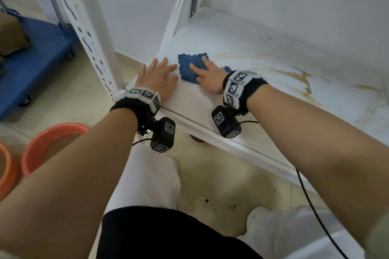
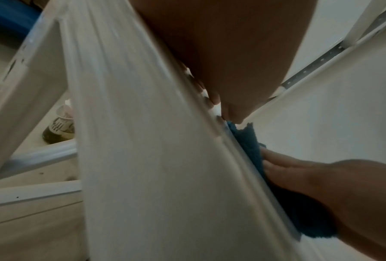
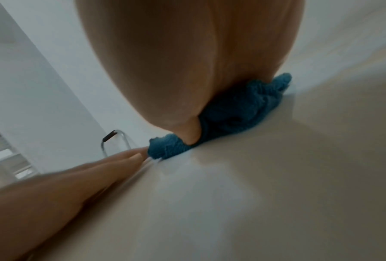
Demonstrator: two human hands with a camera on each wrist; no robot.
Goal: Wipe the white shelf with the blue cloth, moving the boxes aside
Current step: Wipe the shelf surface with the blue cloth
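Note:
The white shelf (image 1: 263, 90) is low, with brown stains (image 1: 303, 78) on its right half. A crumpled blue cloth (image 1: 187, 69) lies near the shelf's left front corner. My right hand (image 1: 207, 74) presses flat on the cloth with straight fingers; the right wrist view shows the cloth (image 3: 232, 109) bunched under that hand (image 3: 187, 70). My left hand (image 1: 160, 73) rests flat on the bare shelf just left of the cloth, fingers spread. In the left wrist view the cloth (image 2: 250, 141) sits between both hands at the shelf edge (image 2: 154, 159). No boxes are in view.
A perforated white upright (image 1: 88, 38) stands at the shelf's left corner. Orange basins (image 1: 52, 143) sit on the floor at lower left, a blue trolley (image 1: 31, 59) behind them. Crumbs (image 1: 210, 202) dot the floor tiles below the shelf. A black cable (image 1: 315, 206) hangs from my right wrist.

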